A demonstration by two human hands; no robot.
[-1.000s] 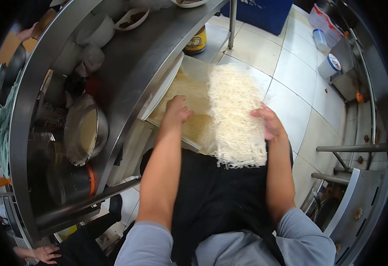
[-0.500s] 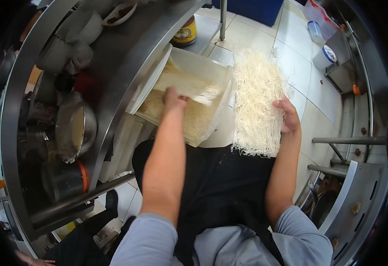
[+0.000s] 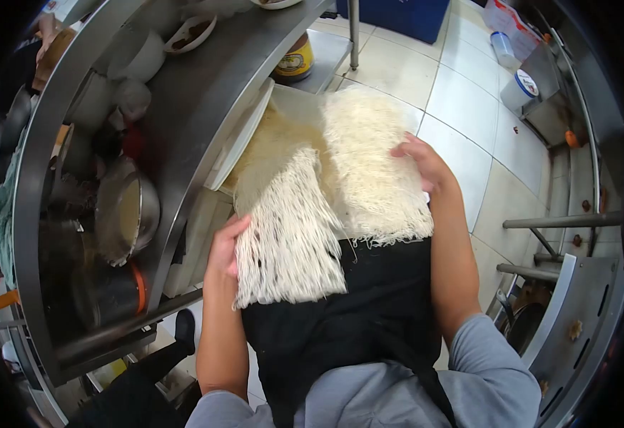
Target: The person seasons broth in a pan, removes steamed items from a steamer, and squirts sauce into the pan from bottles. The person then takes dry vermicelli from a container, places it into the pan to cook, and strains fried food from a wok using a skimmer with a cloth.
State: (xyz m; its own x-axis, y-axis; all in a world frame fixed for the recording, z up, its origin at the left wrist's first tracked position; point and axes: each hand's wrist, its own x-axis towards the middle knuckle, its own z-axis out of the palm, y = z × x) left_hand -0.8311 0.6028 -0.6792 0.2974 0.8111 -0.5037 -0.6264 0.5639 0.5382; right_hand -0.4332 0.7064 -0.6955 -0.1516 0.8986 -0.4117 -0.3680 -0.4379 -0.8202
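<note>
My left hand (image 3: 226,246), closed on its edge, holds a flat block of dried noodles (image 3: 294,235), tilted over my dark apron (image 3: 376,299). Its strands look wavy and loosely matted. A second, paler block of dried noodles (image 3: 372,164) is gripped along its right side by my right hand (image 3: 427,165). Behind both blocks sits a plastic bin (image 3: 244,139) with more noodles inside, mostly hidden now by the blocks. The two blocks lie side by side, their inner edges close together.
On the left a steel counter (image 3: 212,78) carries bowls (image 3: 144,57) and a metal pot (image 3: 140,214). A yellow-labelled jar (image 3: 296,60) stands on a low shelf. Tubs (image 3: 519,91) are at the right beside steel equipment. Another person's leg (image 3: 162,360) shows lower left.
My left hand has come out of the bin toward my body, bringing a noodle block with it. The right hand's block has shifted left, over the bin.
</note>
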